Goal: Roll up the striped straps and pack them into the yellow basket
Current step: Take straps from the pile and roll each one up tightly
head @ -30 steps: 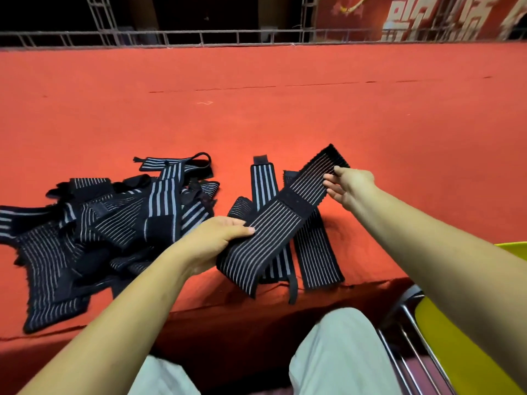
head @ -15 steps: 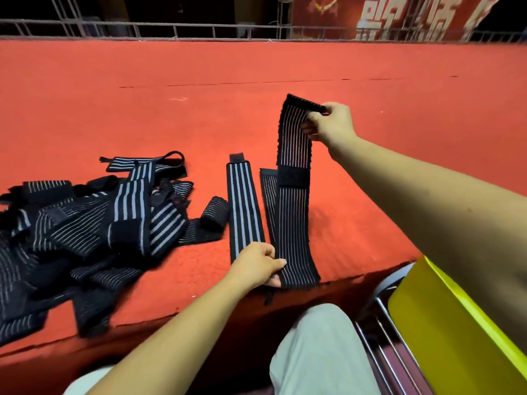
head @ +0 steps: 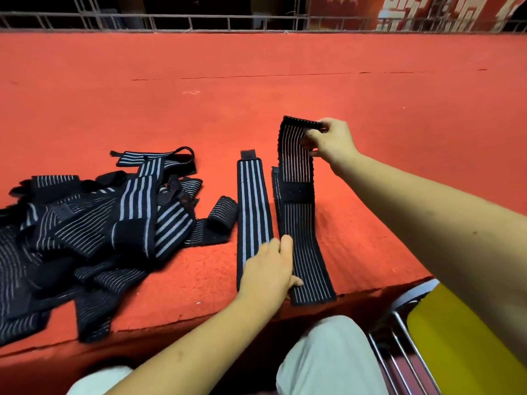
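Black-and-grey pile of straps (head: 85, 229) heaps well left of the fine-striped strap (head: 299, 223); just left of it a broad-striped strap (head: 252, 212) lies flat. The left hand (head: 268, 269) presses its near end onto the red carpet (head: 256, 81), fingers fairly straight. The right hand (head: 330, 141) pinches its far end, lifted and curling over. The yellow basket (head: 456, 337) sits lower right of it. A skewed first turn would likely cone the roll; weak pressing could let the near end drag.

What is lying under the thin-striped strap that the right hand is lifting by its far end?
Another dark strap peeks out along the left edge of the lifted strap, on the red carpet. The rest of it is covered.
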`<state>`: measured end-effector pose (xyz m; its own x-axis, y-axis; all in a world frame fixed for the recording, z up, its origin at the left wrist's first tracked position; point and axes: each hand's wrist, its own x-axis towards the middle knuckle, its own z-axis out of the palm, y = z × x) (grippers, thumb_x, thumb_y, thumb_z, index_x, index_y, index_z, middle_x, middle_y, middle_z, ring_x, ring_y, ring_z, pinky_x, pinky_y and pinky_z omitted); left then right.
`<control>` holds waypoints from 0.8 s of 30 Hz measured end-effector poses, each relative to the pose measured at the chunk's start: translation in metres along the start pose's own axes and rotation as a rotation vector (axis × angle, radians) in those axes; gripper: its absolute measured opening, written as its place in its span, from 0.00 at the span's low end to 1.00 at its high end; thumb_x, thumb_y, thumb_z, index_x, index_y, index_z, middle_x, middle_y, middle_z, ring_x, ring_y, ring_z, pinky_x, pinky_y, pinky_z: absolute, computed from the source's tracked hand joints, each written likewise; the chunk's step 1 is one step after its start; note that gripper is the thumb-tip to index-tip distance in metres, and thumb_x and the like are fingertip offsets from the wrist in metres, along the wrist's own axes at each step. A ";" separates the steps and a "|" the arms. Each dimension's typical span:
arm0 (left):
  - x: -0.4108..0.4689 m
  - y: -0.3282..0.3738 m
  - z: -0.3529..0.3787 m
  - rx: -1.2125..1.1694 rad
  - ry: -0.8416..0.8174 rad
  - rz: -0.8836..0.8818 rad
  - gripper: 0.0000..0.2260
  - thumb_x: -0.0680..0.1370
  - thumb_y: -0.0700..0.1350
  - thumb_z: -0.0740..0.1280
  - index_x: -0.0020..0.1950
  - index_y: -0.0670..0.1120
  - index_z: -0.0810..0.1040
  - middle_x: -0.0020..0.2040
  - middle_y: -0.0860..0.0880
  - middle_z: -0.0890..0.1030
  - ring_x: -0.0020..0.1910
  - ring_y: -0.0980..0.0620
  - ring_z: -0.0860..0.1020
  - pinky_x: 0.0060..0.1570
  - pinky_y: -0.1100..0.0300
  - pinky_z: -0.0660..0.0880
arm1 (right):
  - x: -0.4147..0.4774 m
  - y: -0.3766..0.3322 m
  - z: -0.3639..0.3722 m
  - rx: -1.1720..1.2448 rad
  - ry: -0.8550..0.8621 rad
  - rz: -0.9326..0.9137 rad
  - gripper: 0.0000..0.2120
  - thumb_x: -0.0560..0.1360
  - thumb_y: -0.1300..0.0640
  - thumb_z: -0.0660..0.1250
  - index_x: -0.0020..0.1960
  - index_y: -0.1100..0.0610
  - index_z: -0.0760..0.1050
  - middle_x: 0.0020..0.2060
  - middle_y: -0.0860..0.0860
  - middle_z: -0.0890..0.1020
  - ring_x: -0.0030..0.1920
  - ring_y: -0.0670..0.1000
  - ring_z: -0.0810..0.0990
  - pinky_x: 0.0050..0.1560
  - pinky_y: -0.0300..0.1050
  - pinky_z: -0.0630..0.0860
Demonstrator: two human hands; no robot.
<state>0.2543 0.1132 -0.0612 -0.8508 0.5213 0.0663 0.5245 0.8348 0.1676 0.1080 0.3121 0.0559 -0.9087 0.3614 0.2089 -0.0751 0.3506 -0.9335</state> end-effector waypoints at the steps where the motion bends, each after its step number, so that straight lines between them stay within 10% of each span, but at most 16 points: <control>1: 0.004 -0.006 0.002 0.006 0.075 0.063 0.42 0.68 0.64 0.74 0.73 0.46 0.60 0.60 0.45 0.71 0.59 0.45 0.72 0.56 0.50 0.74 | 0.003 0.004 0.002 -0.005 -0.008 0.003 0.08 0.79 0.62 0.64 0.42 0.54 0.74 0.37 0.56 0.83 0.37 0.50 0.82 0.36 0.45 0.79; 9: 0.037 -0.054 0.035 -0.075 -0.052 0.408 0.44 0.70 0.75 0.55 0.81 0.55 0.52 0.82 0.45 0.48 0.81 0.46 0.42 0.79 0.47 0.45 | 0.040 0.041 0.023 -0.133 -0.007 0.047 0.07 0.79 0.59 0.67 0.42 0.56 0.76 0.34 0.52 0.79 0.36 0.53 0.78 0.38 0.50 0.75; 24: 0.039 -0.059 0.041 -0.070 -0.028 0.414 0.40 0.72 0.75 0.57 0.80 0.59 0.56 0.82 0.47 0.51 0.81 0.49 0.48 0.78 0.50 0.41 | 0.082 0.127 0.062 -0.297 -0.004 0.226 0.12 0.70 0.56 0.78 0.42 0.56 0.74 0.44 0.51 0.79 0.46 0.50 0.76 0.51 0.44 0.72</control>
<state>0.1915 0.0918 -0.1092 -0.5668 0.8157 0.1158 0.8178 0.5400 0.1990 -0.0020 0.3324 -0.0633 -0.8903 0.4553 0.0050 0.2497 0.4975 -0.8308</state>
